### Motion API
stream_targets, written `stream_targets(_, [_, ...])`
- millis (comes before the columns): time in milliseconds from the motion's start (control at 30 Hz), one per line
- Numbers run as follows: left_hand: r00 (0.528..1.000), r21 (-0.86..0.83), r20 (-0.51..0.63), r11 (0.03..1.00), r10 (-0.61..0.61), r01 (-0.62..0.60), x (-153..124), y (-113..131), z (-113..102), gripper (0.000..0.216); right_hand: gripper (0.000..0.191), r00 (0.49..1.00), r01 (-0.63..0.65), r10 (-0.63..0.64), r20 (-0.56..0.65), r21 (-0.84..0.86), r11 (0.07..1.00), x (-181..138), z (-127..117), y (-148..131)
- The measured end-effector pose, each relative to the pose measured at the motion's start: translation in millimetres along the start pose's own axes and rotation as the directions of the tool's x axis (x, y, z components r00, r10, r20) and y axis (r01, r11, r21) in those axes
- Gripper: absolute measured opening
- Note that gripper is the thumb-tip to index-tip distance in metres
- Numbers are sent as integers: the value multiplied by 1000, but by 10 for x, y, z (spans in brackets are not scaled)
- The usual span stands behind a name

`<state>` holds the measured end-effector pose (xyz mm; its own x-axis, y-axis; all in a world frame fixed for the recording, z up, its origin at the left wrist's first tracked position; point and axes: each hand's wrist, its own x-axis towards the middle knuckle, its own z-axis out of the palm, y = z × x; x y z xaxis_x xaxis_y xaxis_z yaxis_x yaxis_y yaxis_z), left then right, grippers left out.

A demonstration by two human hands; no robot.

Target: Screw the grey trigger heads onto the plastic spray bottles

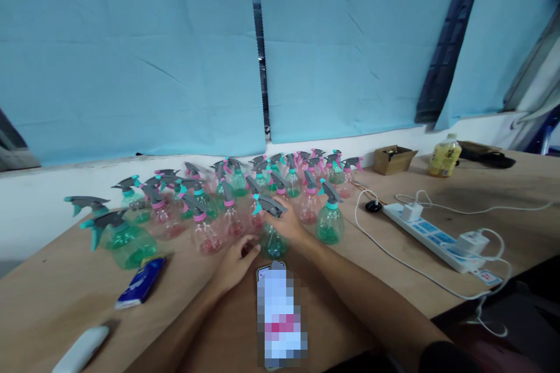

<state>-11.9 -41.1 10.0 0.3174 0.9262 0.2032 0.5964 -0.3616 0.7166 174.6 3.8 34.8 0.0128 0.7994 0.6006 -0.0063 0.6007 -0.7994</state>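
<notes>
A green spray bottle with a grey and teal trigger head stands on the wooden table in front of me. My right hand is wrapped round its neck just under the head. My left hand reaches in from the left, its fingers curled against the bottle's lower left side. Behind stand several more spray bottles, green and pink, with grey triggers. A phone lies flat on the table between my forearms.
A white power strip with chargers and cables lies to the right. A cardboard box and a yellow drink bottle stand at the back right. A blue packet and a white object lie at the left front.
</notes>
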Motion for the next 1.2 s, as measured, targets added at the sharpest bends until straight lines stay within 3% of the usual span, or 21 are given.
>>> stream_targets(100, [1000, -24, -3, 1000, 0, 0, 3, -23, -6, 34, 19, 984, -125, 101, 146, 167, 978, 52, 28, 22])
stream_targets(200, [1000, -47, -31, 999, -1, -1, 12, -61, -12, 31, 27, 919, -243, 130, 371, 275, 930, 134, 58, 21])
stream_targets(267, [999, -61, -50, 998, -5, 2, 19, -93, -18, 30, 27, 892, -271, 126, 434, 290, 918, 173, 78, 28])
stream_targets(467, [999, -78, -42, 997, -14, 11, 18, -148, -60, 29, 26, 932, -273, 167, 323, 317, 908, 175, 110, 83])
stream_targets(833, [1000, 12, -23, 1000, 17, -16, -50, -108, -57, 27, 33, 949, -243, 168, 268, 280, 929, 128, 36, -18])
stream_targets(1000, [999, 29, -24, 999, 30, -29, -54, -90, -50, 28, 31, 941, -208, 118, 317, 269, 940, 142, -2, -17])
stream_targets(1200, [1000, 36, -12, 999, 26, -25, -63, -65, -63, 27, 29, 951, -246, 172, 255, 297, 923, 127, 9, -18])
